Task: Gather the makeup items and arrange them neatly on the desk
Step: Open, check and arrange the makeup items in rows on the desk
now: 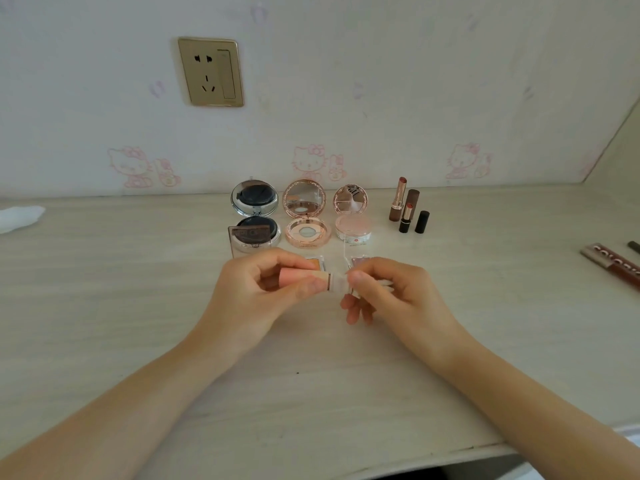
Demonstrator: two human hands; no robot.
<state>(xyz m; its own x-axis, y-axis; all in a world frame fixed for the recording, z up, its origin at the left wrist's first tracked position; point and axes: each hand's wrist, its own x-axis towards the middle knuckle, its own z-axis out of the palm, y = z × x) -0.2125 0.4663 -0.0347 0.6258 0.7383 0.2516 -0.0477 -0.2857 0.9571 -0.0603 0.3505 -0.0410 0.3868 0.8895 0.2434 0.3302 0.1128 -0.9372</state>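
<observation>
My left hand [258,291] grips a pink tube [298,276] held sideways above the desk. My right hand [388,292] pinches the tube's clear cap [337,283] at its right end. Behind my hands stand three open compacts in a row: a silver one [254,216], a rose-gold one [304,216] and a pale pink one [351,216]. Two small clear palettes [358,261] lie just behind my fingers, partly hidden. Two uncapped lipsticks [398,202] with their caps stand to the right of the compacts.
A brown lip-gloss tube [614,265] and a dark pencil tip [633,245] lie at the desk's right edge. A white tissue [19,218] lies far left. A gold wall socket [211,71] sits above the desk. The desk's front edge [485,448] runs near my right forearm.
</observation>
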